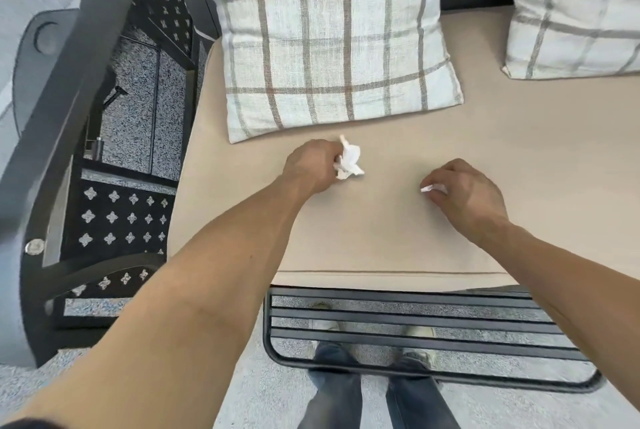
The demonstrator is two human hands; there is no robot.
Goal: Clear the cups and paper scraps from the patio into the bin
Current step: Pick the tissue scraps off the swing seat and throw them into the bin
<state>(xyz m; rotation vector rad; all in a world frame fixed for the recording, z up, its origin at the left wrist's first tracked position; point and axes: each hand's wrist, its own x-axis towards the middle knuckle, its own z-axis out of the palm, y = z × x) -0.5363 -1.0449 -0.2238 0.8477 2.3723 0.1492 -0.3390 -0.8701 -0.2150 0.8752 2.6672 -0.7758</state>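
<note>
Paper-filled hands (313, 165) mid-cushion (381, 238), seemingly unobstructed.

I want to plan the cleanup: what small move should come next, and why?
Probably lift both hands off the seat cushion: the left hand already grips a crumpled paper, the right hand pinches a small scrap. No bin is visible.

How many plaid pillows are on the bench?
2: one white plaid fabric pillow behind the left hand, another at the right edge, cut off. More may lie outside view.
</note>
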